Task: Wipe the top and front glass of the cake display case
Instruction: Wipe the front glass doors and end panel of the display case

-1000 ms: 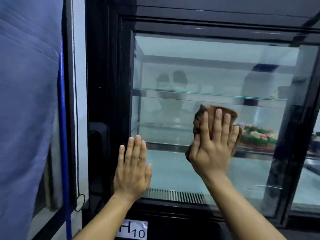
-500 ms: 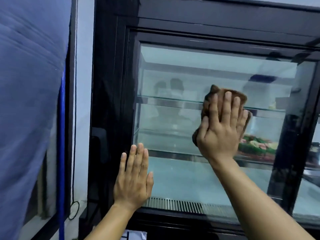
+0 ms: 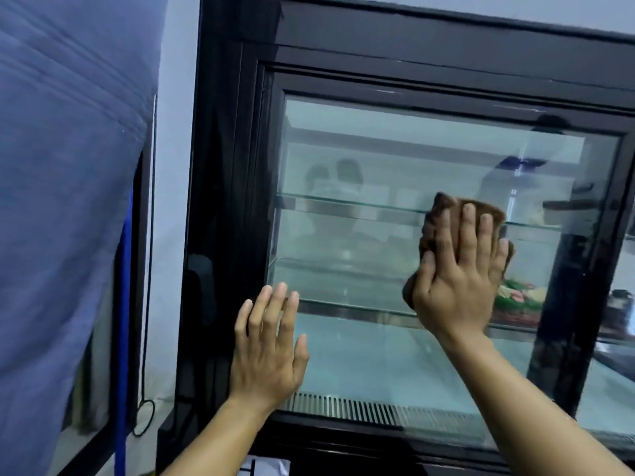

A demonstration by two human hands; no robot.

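We find the front glass (image 3: 360, 355) free across the centre of the frame, between the left hand (image 3: 268, 352) flat at lower centre and the right hand (image 3: 457, 283) pressing a brown cloth (image 3: 455, 206) at centre right. The pane above both hands is unobstructed. The black frame (image 3: 223, 201) bounds it at left and top. A blue curtain (image 3: 62, 201) crowds the left of the frame.

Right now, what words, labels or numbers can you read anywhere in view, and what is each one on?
White label at the foot of the display case: cut off by the bottom edge of the picture; only a fragment of one dark letter shows, so it is unreadable.
Front glass, brown cloth, blue fabric: no text visible.
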